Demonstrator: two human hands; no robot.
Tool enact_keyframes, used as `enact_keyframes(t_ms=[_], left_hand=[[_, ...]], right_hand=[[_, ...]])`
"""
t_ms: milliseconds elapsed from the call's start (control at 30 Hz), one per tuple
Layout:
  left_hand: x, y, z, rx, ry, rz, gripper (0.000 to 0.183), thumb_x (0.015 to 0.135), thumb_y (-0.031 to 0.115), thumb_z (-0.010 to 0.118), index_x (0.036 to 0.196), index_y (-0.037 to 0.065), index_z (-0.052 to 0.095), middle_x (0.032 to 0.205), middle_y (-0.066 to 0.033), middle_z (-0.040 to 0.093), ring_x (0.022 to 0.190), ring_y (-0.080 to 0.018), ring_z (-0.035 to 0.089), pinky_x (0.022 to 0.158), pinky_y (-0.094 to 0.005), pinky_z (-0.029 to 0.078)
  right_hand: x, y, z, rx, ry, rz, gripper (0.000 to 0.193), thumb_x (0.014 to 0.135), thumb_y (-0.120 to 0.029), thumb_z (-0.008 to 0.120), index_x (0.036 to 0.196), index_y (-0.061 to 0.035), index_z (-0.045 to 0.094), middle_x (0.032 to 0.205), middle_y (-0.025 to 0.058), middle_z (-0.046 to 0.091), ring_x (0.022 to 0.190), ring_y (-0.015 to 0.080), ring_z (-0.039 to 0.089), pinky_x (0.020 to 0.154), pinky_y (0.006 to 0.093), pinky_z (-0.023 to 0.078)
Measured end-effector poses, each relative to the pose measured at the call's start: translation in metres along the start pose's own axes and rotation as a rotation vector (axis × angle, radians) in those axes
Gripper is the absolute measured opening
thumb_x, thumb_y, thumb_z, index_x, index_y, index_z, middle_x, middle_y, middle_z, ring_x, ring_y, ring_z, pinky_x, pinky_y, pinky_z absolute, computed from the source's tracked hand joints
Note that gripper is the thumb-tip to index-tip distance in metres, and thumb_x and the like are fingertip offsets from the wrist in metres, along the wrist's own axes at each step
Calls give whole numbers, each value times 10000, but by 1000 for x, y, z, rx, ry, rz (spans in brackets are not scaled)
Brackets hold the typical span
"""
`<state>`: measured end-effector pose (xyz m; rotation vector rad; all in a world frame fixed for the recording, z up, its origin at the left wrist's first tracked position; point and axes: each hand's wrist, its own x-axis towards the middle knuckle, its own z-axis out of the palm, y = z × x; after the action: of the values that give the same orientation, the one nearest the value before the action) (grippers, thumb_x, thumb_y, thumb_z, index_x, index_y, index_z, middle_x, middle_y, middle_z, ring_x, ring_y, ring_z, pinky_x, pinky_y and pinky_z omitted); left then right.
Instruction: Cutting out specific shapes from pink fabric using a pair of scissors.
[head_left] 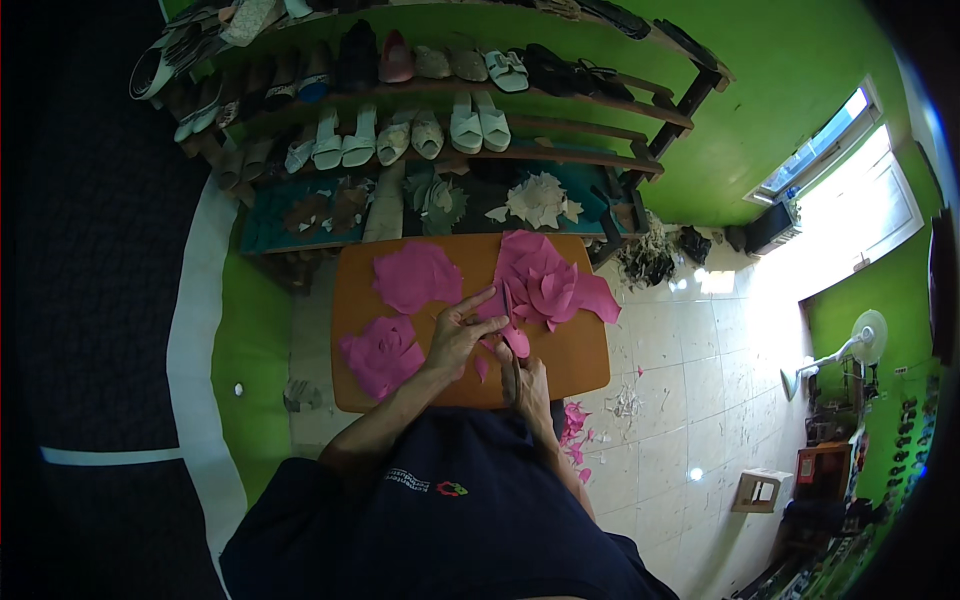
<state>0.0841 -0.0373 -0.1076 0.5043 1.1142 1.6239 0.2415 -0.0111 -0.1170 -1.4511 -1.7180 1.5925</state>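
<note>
Over an orange-brown table (590,350), my left hand (457,335) pinches a pink cut piece (515,340) of sheet material between thumb and fingers. My right hand (533,385) is closed around dark-handled scissors (508,300), whose blades lie at the piece; the fingers partly hide the handles. A large stack of pink pieces (545,285) spreads just beyond my hands to the right. Two more pink stacks lie on the left, one farther off (415,278) and one nearer (382,355). A small pink scrap (481,370) rests between my hands.
Behind the table stands a wooden rack (590,135) of shoes and sandals, with green pieces (436,203) and cream pieces (540,200) on its lowest shelf. Pink offcuts (575,430) litter the tiled floor (690,400) at right. A white fan (868,338) stands farther right.
</note>
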Motion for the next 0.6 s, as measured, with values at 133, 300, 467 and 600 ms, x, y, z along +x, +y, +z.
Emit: enact_keyframes(t_ms=[133, 300, 467, 600], left_hand=[[2, -10, -7, 24, 1, -19, 630, 840, -12, 749, 1412, -13, 484, 816, -65, 699, 753, -117, 687, 714, -242, 562], [-5, -9, -7, -22, 113, -21, 659, 822, -42, 735, 1424, -11, 469, 848, -76, 707, 754, -121, 684, 705, -238, 557], [8, -1, -41, 6, 155, 13, 692, 810, -58, 711, 1446, 4, 445, 891, -87, 706, 709, -121, 669, 707, -235, 570], [6, 21, -76, -44, 179, 71, 712, 811, -65, 703, 1463, 26, 432, 985, -110, 695, 704, -113, 650, 697, -230, 555]], right_hand=[[-3, 4, 2, 33, -3, -47, 560, 911, -522, 636, 745, 12, 630, 485, 52, 475, 466, 142, 489, 468, 350, 385], [-6, 22, 5, -19, -28, -342, 613, 903, -540, 662, 601, -28, 515, 491, -12, 403, 445, 101, 411, 429, 342, 304], [-14, 31, -6, -218, -208, -252, 658, 885, -574, 654, 686, 49, 583, 504, 71, 472, 485, 186, 488, 514, 413, 385], [-21, 30, -15, -329, -221, -172, 658, 871, -576, 664, 734, 66, 622, 545, 135, 527, 520, 233, 532, 565, 437, 418]])
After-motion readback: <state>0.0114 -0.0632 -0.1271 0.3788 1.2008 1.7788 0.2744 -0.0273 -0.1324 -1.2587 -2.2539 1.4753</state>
